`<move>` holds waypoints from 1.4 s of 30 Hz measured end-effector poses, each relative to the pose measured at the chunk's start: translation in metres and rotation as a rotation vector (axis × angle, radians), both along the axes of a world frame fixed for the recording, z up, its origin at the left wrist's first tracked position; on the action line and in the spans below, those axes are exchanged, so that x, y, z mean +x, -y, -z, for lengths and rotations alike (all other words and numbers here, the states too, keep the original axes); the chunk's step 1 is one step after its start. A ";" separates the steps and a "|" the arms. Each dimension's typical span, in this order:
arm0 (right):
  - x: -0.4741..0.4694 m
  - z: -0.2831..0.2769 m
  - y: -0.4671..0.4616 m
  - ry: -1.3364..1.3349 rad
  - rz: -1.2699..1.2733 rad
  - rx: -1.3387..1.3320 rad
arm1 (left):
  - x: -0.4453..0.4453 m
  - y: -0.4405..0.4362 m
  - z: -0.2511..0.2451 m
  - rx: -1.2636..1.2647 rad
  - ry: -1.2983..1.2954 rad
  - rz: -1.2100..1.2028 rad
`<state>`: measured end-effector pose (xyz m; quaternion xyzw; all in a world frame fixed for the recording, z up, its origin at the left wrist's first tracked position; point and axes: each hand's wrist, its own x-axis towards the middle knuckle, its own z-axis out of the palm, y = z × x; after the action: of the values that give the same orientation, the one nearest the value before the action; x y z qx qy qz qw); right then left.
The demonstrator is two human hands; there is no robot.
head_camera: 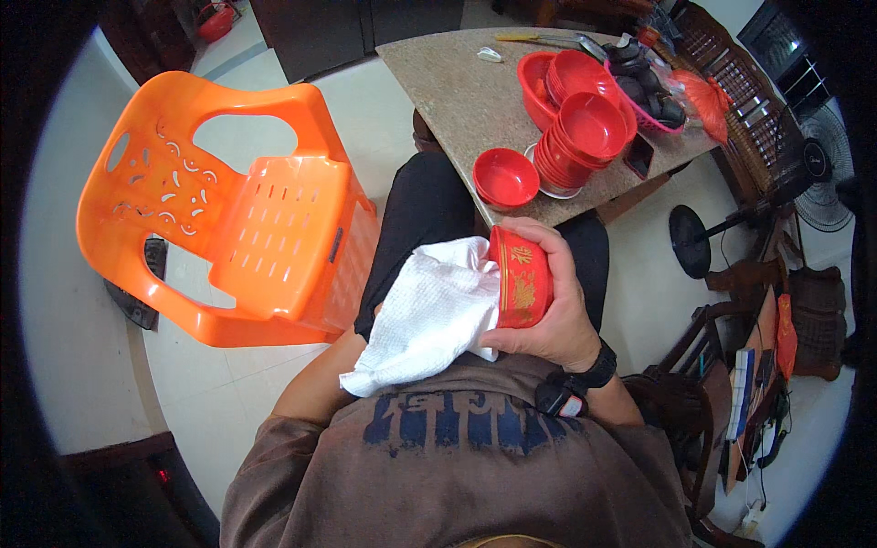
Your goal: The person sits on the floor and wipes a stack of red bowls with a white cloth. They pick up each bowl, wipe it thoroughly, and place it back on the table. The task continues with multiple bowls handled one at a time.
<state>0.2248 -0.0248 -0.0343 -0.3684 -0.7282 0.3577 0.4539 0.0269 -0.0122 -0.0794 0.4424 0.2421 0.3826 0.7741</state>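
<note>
My right hand grips a red bowl with gold decoration, tilted on its side with its mouth towards the left. A white textured cloth covers my left hand and hangs over its wrist; part of the cloth is at the bowl's mouth. The fingers of my left hand are hidden, so their grip does not show. Just beyond, near the table's edge, sits another red bowl. Beside it, a stack of red bowls rests on a white dish.
On the stone-topped table are a red basin, a pink basket of dark items, a phone and a yellow-handled utensil. An orange plastic chair stands left. At right is a pedestal fan.
</note>
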 end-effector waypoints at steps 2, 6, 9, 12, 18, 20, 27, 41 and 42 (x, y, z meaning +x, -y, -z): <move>-0.001 -0.001 0.001 -0.094 -0.031 -0.080 | -0.002 -0.003 0.005 0.221 -0.172 -0.093; -0.002 -0.004 0.005 -0.266 -0.094 -0.473 | -0.003 -0.020 0.025 0.773 -0.693 -0.349; -0.002 -0.005 0.007 -0.290 -0.117 -0.643 | -0.001 -0.028 0.034 0.820 -0.749 -0.332; -0.003 -0.004 0.005 -0.246 -0.078 -0.540 | 0.001 -0.027 0.028 0.748 -0.723 -0.326; -0.003 -0.001 0.004 -0.199 -0.007 -0.311 | 0.005 -0.012 0.006 -0.317 0.257 0.078; -0.003 -0.003 0.003 -0.180 0.000 -0.272 | 0.005 -0.013 0.009 -0.293 0.257 0.066; -0.003 -0.009 0.001 -0.206 -0.075 -0.624 | 0.000 -0.034 0.037 0.647 -0.648 -0.259; 0.002 0.002 -0.010 -0.254 0.127 -0.385 | 0.007 -0.031 0.028 0.055 -0.067 -0.184; 0.004 0.002 -0.014 -0.100 0.184 -0.262 | 0.006 -0.031 0.030 0.041 -0.217 -0.240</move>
<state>0.2292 -0.0106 -0.0358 -0.4711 -0.6151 0.4244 0.4687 0.0328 0.0185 -0.1091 0.4646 0.3677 0.4271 0.6830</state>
